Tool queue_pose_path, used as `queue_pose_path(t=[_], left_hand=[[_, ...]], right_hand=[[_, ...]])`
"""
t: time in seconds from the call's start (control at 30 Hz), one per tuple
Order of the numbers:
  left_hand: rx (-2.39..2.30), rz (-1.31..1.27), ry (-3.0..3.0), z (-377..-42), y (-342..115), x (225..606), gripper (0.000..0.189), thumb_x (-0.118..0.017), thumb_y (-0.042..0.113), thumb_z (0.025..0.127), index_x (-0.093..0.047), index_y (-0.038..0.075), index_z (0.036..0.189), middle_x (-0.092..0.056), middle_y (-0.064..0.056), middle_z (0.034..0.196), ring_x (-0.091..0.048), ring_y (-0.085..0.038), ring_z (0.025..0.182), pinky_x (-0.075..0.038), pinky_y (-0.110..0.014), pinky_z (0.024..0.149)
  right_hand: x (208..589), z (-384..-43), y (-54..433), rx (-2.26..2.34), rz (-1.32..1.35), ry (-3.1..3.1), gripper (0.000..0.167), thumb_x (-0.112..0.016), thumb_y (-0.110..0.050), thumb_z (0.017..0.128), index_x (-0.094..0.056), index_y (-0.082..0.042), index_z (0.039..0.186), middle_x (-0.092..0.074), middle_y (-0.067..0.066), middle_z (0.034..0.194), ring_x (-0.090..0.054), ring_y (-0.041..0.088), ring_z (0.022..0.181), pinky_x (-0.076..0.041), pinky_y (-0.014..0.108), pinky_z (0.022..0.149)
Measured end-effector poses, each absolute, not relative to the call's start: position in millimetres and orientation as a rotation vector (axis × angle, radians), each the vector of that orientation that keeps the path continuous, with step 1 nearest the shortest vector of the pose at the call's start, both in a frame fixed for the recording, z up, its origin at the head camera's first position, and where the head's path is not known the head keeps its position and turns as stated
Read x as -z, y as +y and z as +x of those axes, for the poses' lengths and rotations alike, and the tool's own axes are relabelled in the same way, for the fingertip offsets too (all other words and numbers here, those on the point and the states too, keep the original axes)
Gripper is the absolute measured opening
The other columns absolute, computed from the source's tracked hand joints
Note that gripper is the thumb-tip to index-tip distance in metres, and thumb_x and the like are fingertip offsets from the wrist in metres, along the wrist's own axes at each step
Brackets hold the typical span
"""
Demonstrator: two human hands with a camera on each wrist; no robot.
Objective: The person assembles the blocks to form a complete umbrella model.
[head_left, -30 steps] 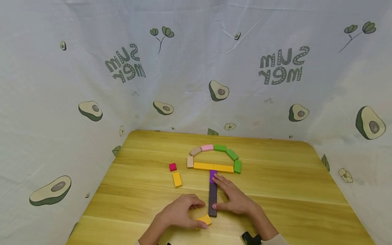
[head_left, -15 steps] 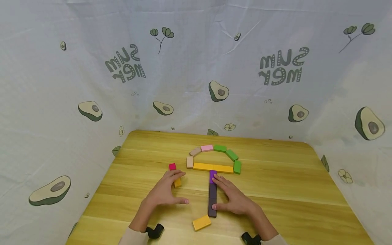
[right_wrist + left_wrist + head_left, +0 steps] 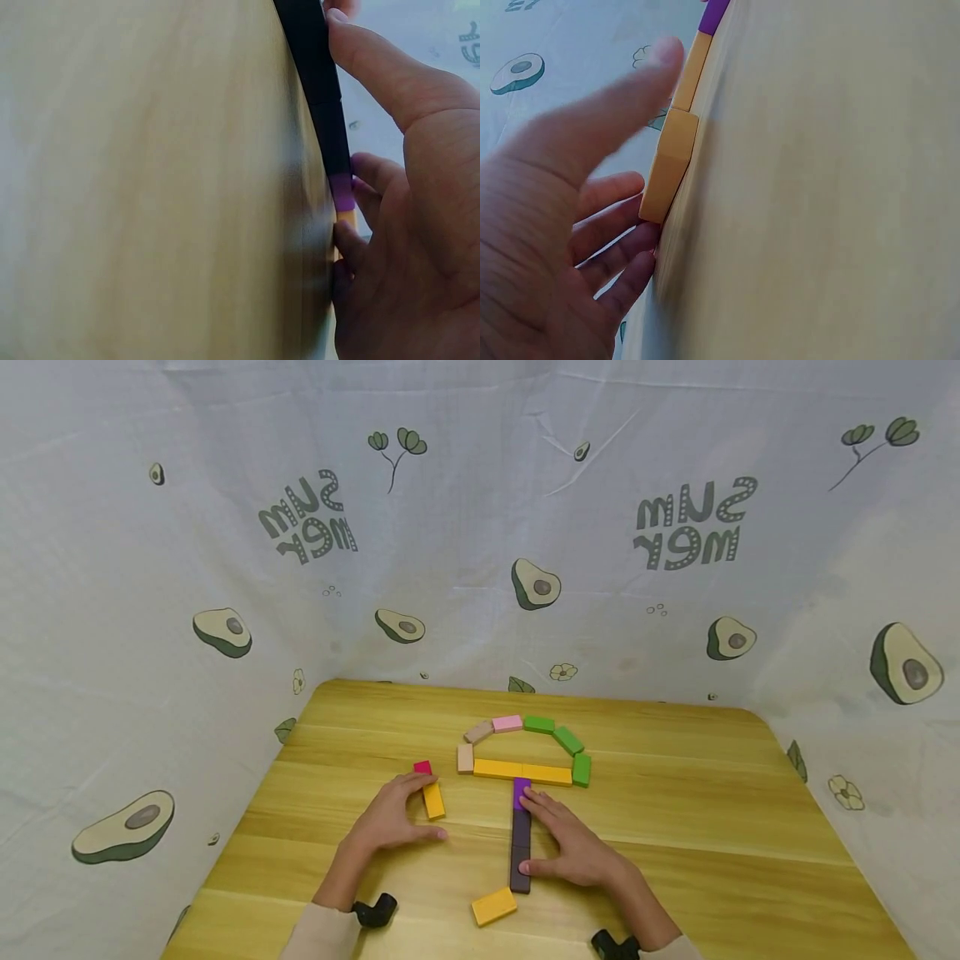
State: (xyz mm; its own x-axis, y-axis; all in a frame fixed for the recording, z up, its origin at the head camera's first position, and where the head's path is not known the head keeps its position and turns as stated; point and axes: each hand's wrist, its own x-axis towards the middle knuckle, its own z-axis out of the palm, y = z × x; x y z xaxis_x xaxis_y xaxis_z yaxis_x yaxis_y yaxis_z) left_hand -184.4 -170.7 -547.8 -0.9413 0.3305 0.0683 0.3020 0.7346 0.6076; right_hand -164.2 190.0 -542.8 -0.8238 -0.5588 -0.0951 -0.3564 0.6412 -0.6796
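Note:
My left hand (image 3: 384,817) reaches over the left side of the table, fingers by a small red block (image 3: 422,767) and a yellow block (image 3: 436,806). In the left wrist view the thumb stands apart from the yellow block (image 3: 669,161), with the other fingers along its far side. My right hand (image 3: 577,847) rests along an upright strip of blocks. Its fingertips touch the purple block (image 3: 521,783) at the top, and its thumb touches the lower of two dark blocks (image 3: 521,856). The right wrist view shows the dark blocks (image 3: 319,75) in line with the purple one.
Two yellow blocks (image 3: 498,767) lie end to end above the strip. Over them arch tan blocks (image 3: 466,758), a pink block (image 3: 507,723) and green blocks (image 3: 567,740). A loose yellow block (image 3: 494,907) lies near the front. A printed curtain (image 3: 465,527) surrounds the wooden table (image 3: 675,827).
My left hand has let go of the front yellow block and moved up and left to the other yellow block and the red one. My right hand has stayed in place.

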Motion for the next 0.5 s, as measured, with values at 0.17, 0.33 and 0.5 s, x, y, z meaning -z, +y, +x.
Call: queue_pose_path(t=[0.17,0.33,0.5], left_hand=[[-1.045,0.558,2.862,-189.2,-174.4,550.4,0.087,-0.09,0.057,0.073,-0.06,0.019,0.146,-0.06,-0.008,0.147,-0.053,-0.034,0.137,-0.044,-0.058,0.114],[-1.08,0.596,2.856,-190.9,-174.7,551.2,0.081,-0.091,0.049,0.075,-0.063,0.014,0.142,-0.063,-0.007,0.136,-0.062,-0.018,0.113,-0.055,-0.043,0.099],[-1.04,0.578,2.854,-190.1,-174.7,551.8,0.081,-0.09,0.053,0.075,-0.064,0.016,0.142,-0.063,-0.008,0.131,-0.059,-0.017,0.11,-0.054,-0.043,0.098]], right_hand=[[543.4,-164.0,189.8,0.974,-0.731,2.561,0.1,-0.075,-0.061,0.085,-0.03,-0.019,0.164,-0.021,0.009,0.172,-0.015,0.042,0.159,-0.021,0.072,0.121],[544.1,-163.9,190.0,0.976,-0.725,2.559,0.1,-0.075,-0.061,0.085,-0.029,-0.02,0.164,-0.02,0.008,0.172,-0.014,0.041,0.159,-0.019,0.072,0.121],[544.3,-163.5,190.0,0.976,-0.713,2.555,0.1,-0.075,-0.061,0.085,-0.029,-0.021,0.164,-0.019,0.007,0.173,-0.013,0.041,0.159,-0.019,0.072,0.121]])
